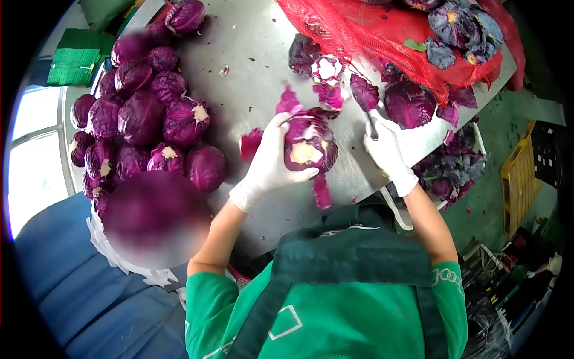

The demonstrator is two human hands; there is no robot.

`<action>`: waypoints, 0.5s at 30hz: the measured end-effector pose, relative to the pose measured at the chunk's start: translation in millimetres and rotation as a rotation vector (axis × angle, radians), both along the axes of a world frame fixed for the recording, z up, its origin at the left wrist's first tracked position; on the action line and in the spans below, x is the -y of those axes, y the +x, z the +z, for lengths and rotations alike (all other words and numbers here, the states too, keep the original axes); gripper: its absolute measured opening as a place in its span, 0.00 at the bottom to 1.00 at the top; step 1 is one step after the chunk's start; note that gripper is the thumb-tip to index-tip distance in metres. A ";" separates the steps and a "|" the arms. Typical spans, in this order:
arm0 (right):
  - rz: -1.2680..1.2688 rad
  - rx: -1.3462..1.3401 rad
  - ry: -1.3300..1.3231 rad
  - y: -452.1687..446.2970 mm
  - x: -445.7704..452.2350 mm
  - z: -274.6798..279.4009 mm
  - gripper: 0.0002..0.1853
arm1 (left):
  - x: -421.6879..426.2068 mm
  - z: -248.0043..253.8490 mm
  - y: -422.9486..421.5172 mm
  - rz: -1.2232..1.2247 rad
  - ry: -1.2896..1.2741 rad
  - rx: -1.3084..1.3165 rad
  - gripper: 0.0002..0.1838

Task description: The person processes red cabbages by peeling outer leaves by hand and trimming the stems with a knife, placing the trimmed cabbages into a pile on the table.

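Observation:
My left hand (270, 157), in a white glove, holds a red cabbage (311, 143) from its left side over the metal table. The cabbage's pale cut stem faces up toward me, and a purple strip of leaf (321, 191) hangs or lies just below it. To the right, my right hand (382, 143), also gloved, is closed round the handle of a knife (369, 119), apart from the cabbage. A loose purple leaf (364, 93) lies at or on the blade. Another leaf piece (250, 144) is beside my left hand.
Many whole cabbages (142, 118) are heaped on the left of the metal table (239, 72). At the upper right lie a red mesh bag (382, 36), dark leafy cabbages (457, 27) and another cabbage (410, 105). A crate of trimmings (448, 173) stands below the right edge.

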State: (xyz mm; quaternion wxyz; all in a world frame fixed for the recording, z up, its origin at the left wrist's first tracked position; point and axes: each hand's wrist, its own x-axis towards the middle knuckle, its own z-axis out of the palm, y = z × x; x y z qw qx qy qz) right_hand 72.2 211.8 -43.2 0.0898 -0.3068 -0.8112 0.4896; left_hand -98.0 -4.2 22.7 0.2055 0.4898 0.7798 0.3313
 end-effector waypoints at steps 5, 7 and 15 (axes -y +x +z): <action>0.079 -0.026 0.031 -7.8 19.6 27.5 0.20 | 5.7 -11.1 20.1 0.334 0.007 -0.003 0.59; 0.246 0.014 0.361 -10.9 41.8 44.6 0.24 | -3.2 -1.2 30.8 0.392 -0.034 -0.010 0.57; 0.421 0.058 0.580 -31.3 43.3 49.6 0.27 | -11.9 -11.0 30.7 0.271 0.038 -0.088 0.51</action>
